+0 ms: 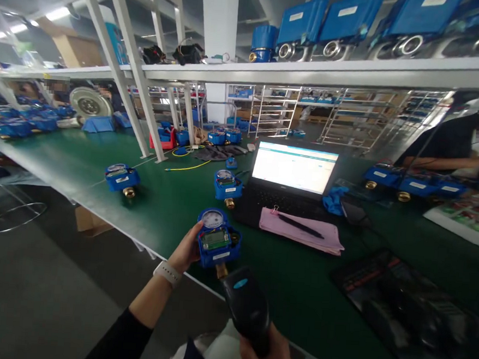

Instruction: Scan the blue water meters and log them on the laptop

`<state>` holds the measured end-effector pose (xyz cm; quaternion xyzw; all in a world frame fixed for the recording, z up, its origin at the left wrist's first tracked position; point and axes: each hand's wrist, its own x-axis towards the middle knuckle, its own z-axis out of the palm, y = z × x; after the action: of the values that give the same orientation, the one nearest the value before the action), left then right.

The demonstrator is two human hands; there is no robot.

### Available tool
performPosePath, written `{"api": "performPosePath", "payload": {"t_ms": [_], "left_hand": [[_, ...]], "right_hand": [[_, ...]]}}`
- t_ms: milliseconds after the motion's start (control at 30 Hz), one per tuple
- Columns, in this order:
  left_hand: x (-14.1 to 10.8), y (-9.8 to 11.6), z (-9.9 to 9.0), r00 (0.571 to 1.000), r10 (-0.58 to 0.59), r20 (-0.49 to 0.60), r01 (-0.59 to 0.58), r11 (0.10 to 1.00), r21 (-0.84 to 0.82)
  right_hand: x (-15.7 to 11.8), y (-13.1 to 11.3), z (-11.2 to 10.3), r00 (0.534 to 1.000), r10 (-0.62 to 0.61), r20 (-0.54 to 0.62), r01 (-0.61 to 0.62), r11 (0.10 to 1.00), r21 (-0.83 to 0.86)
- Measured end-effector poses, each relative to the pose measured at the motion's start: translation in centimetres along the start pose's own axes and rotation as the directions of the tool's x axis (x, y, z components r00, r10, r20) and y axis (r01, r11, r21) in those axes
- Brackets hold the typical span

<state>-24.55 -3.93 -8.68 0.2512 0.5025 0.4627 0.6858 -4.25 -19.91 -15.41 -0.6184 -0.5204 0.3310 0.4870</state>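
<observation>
Lower centre: right hand [271, 348], fingers wrapped around a black scanner [247, 306]. Centre: left hand [186, 247], fingers gripping the left side of a blue meter [218, 259] above the bench [172, 196] edge; its open housing contains a green panel [215, 239], below a round dial [212, 219]. Right edge: white tray [451, 230] of red and green pieces. Left of centre, farther: red bin [167, 143], contents indistinct.
</observation>
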Motion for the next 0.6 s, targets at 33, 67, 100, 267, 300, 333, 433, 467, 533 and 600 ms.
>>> {"api": "performPosePath", "payload": {"t_ms": [33, 67, 100, 267, 300, 333, 433, 467, 533, 600], "left_hand": [[0.0, 0.0, 0.2, 1.0, 0.0, -0.006, 0.0, 1.0, 0.002], [0.0, 0.1, 0.3, 1.0, 0.001, -0.013, -0.001, 1.0, 0.004], [0.0, 0.1, 0.5, 1.0, 0.003, -0.021, -0.003, 1.0, 0.006], [-0.2, 0.2, 0.8, 0.998, -0.001, -0.067, 0.002, 1.0, 0.013], [-0.3, 0.3, 0.8, 0.998, -0.002, -0.069, 0.002, 1.0, 0.009], [-0.3, 0.3, 0.9, 0.998, -0.002, -0.068, 0.002, 1.0, 0.004], [-0.3, 0.3, 1.2, 0.997, 0.003, -0.073, -0.005, 1.0, -0.029], [-0.3, 0.3, 1.2, 0.997, 0.005, -0.076, -0.008, 0.999, -0.042], [-0.1, 0.1, 1.3, 0.996, 0.006, -0.086, -0.012, 0.998, -0.062], [0.0, 0.0, 1.3, 0.994, 0.007, -0.106, -0.015, 0.998, -0.069]], "right_hand": [[0.0, -0.2, 0.5, 1.0, -0.016, -0.013, 0.016, 1.0, 0.003], [0.1, -0.4, 0.8, 0.999, -0.027, -0.019, 0.027, 1.0, 0.011], [0.1, -0.6, 1.0, 0.999, -0.034, -0.017, 0.034, 0.999, 0.021], [-0.5, -0.4, 1.4, 0.997, -0.067, -0.031, 0.069, 0.996, 0.049], [-0.6, -0.1, 1.5, 0.997, -0.074, -0.038, 0.076, 0.997, 0.035], [-0.8, 0.1, 1.5, 0.996, -0.08, -0.037, 0.08, 0.997, 0.014], [-0.4, 0.6, 0.5, 0.995, -0.098, -0.02, 0.096, 0.992, -0.085], [0.2, 0.6, -0.3, 0.993, -0.114, -0.024, 0.11, 0.986, -0.129], [2.0, 0.5, -2.3, 0.983, -0.183, -0.006, 0.176, 0.952, -0.249], [4.4, 0.1, -4.5, 0.964, -0.255, 0.073, 0.262, 0.872, -0.414]]}}
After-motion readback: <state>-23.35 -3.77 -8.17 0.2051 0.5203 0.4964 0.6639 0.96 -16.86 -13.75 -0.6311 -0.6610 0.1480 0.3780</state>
